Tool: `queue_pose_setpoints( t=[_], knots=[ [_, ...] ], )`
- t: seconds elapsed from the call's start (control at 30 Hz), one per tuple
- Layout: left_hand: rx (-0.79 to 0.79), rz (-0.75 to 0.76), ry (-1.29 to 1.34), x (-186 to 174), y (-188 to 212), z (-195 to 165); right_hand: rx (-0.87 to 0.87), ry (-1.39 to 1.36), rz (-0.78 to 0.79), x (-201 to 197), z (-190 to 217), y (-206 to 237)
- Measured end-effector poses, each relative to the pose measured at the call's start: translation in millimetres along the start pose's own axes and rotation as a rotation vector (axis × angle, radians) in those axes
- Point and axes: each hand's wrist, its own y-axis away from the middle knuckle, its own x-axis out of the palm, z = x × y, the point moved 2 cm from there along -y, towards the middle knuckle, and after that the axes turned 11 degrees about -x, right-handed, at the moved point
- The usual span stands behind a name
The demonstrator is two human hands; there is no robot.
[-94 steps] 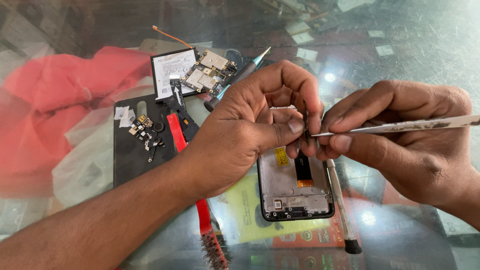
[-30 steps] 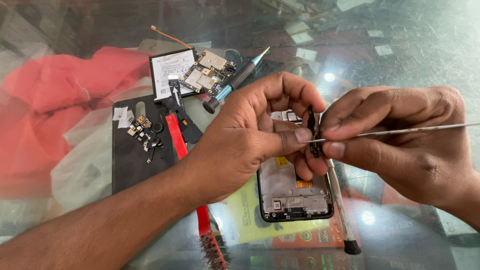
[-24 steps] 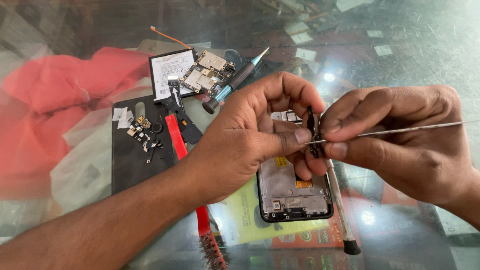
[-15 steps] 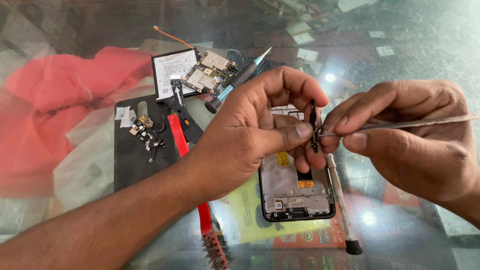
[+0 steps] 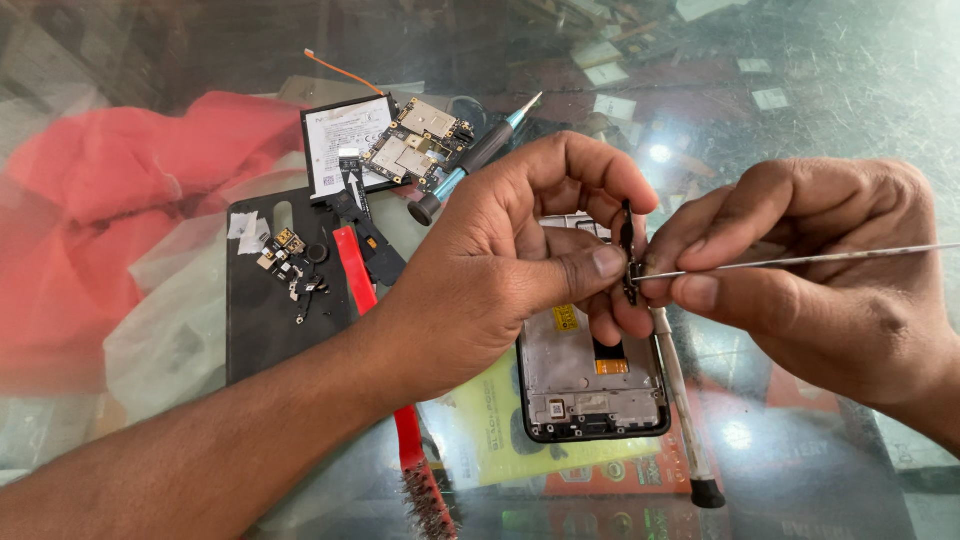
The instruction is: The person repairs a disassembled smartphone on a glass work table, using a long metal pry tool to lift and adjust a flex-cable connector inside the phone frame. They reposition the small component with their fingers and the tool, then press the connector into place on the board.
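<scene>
Where the two hands meet above the opened phone frame [image 5: 590,385], a small dark, narrow part [image 5: 627,250] stands upright, pinched in the left hand [image 5: 500,270]. The right hand [image 5: 830,290] pinches thin metal tweezers [image 5: 800,260], their tip touching the part. A screwdriver [image 5: 680,400] lies beside the frame; the circuit board [image 5: 415,145] and black mat [image 5: 275,290] sit further left.
</scene>
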Motion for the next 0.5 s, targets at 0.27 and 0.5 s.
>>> queue_pose_setpoints(
  t=[0.27, 0.5],
  knots=[
    [-0.002, 0.023, 0.004, 2.2, 1.2, -0.7, -0.148, 0.271, 0.073, 6.0, 5.6, -8.6],
    [-0.009, 0.009, 0.019, 2.0, 0.7, -1.6, -0.168, 0.325, 0.099, 7.7, 6.8, -10.7]
  ],
)
